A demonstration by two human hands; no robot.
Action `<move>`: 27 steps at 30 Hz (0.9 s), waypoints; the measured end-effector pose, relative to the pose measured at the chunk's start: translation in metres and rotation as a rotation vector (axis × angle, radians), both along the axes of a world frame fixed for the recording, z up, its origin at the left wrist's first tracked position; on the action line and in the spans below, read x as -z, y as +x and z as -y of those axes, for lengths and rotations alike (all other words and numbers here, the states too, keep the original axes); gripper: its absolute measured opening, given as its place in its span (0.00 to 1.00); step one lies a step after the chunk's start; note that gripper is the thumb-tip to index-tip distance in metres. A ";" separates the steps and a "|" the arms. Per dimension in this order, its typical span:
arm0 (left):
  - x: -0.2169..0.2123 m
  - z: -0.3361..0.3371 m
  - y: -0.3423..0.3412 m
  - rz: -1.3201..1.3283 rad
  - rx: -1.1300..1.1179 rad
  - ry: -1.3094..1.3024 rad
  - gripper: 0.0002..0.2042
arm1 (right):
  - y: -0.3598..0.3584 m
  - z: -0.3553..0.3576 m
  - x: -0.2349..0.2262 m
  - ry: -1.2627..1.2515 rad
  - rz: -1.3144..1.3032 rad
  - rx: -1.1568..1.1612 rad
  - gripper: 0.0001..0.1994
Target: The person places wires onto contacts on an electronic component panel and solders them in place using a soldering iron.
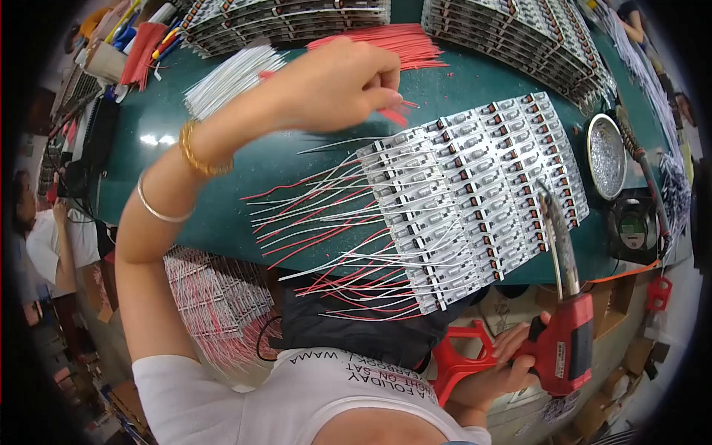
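Observation:
My left hand is closed in a pinch on short red wires, just past the far left corner of a panel of small circuit boards. Red and white wires trail from the panel's left side. In my right hand is a red soldering gun, its long metal barrel reaching over the panel's right part. The tip appears close to the boards; whether it touches them I cannot tell. Beyond my left arm lie a bundle of white wires and a pile of red wires.
Stacked board panels line the back of the green table. At the right are a round metal dish and a black device with a dial. Wired panels hang below the table. A red stool stands near my right arm.

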State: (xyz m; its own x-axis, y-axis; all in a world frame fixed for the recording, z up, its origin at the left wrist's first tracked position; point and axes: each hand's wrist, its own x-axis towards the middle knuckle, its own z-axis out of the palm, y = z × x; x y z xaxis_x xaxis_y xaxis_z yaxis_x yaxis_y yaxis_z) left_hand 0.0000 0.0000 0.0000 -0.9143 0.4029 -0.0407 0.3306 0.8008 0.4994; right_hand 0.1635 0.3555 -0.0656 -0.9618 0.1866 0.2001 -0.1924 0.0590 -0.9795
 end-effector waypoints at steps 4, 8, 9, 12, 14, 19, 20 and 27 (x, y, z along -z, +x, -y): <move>0.030 -0.018 0.019 -0.075 -0.126 0.226 0.06 | -0.033 0.008 -0.035 0.121 -0.146 -0.398 0.39; 0.049 -0.028 0.021 -0.292 -0.134 0.231 0.06 | -0.034 0.051 -0.034 0.053 -0.086 -0.206 0.39; 0.053 -0.029 0.021 -0.291 -0.167 0.214 0.06 | -0.036 0.058 -0.034 0.012 -0.001 -0.164 0.40; 0.061 -0.030 0.020 -0.196 -0.220 0.307 0.07 | -0.043 0.074 -0.029 0.052 0.047 -0.152 0.42; 0.064 -0.029 0.021 -0.183 -0.214 0.342 0.07 | -0.046 0.077 -0.028 -0.004 0.142 -0.227 0.41; 0.068 -0.029 0.022 -0.198 -0.212 0.395 0.07 | -0.054 0.075 -0.020 -0.017 0.199 -0.342 0.38; 0.069 -0.029 0.022 -0.225 -0.201 0.384 0.06 | -0.054 0.075 -0.019 -0.016 0.187 -0.337 0.37; 0.068 -0.029 0.023 -0.316 -0.172 0.273 0.06 | -0.048 0.076 -0.015 -0.018 0.223 -0.266 0.33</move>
